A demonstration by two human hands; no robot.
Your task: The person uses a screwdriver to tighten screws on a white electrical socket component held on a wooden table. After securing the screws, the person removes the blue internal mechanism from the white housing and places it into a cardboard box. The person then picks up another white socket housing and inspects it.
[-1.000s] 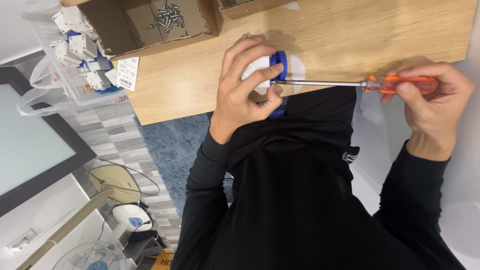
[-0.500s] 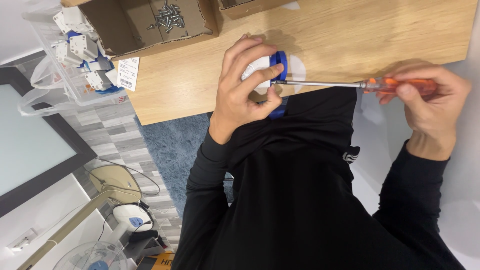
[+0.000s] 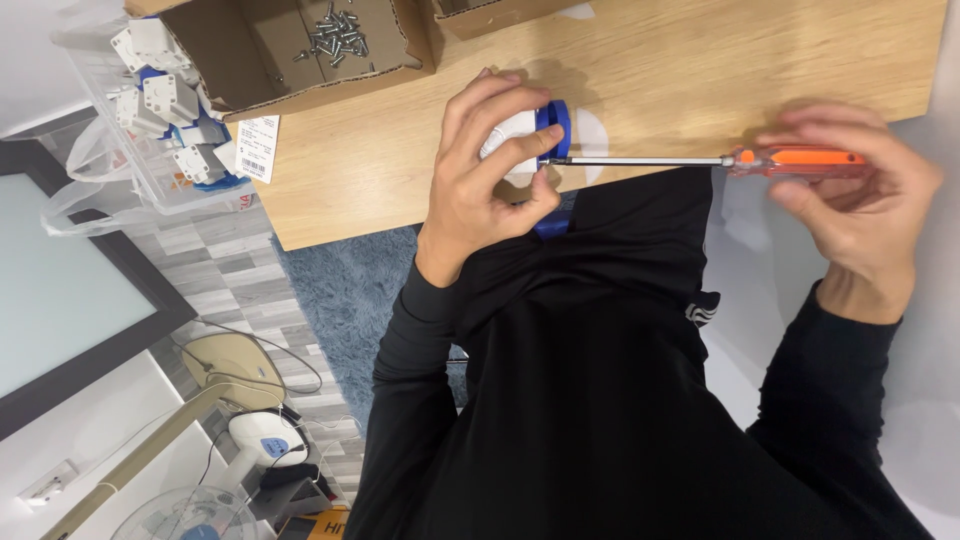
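**Screwdriver tip in the plug, mid-turn by the look of it**

Left hand (image 3: pixel 490 185) is wrapped round a white and blue plug (image 3: pixel 530 140), fingers curled tight over the top, thumb underneath, holding it at the near edge of the wood table (image 3: pixel 700 60), just over the person's black top. Right hand (image 3: pixel 865 200) has the orange handle of the screwdriver (image 3: pixel 700 160) pinched betw fingertips and thumb, fingers closed on it but not a full fist. Shaft runs level, right to left, tip touching the blue part of the plug.

Imo the step is driving a screw in the plug body; can't see the screw head itself, fingers hide it. Next move prob needs the shaft kept straight in line w/ the screw and the plug gripped firm so it doesn't spin.

Packages etc:
- open brown cardboard box (image 3: pixel 290 70) far left on the table, loose silver screws (image 3: pixel 340 30) inside
- second box (image 3: pixel 500 15) just right of it, mostly cut off
- clear plastic bin (image 3: pixel 130 150) left of the table w/ more white/blue parts
- small white barcode label (image 3: pixel 257 147) on the table's left edge, rectangular
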